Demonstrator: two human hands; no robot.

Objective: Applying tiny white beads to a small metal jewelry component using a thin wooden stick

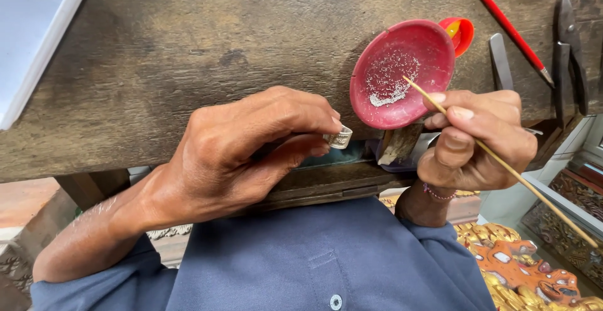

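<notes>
Both my hands are up at chest height, each closed in a fine pinch.

My left hand (245,151) lies knuckles-up, forearm bare and angled in from the lower left, thumb and forefinger pressed together at their tips. My right hand (477,138) is curled, thumb on top, fingers folded inward, wrist bent toward my body.

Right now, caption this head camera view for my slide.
Left hand pinches a silver ring; right hand dips a thin stick into a red dish.

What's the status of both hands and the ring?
Left hand pinches silver ring. Right hand holds thin stick, tip in red dish. Nothing between them.
</notes>
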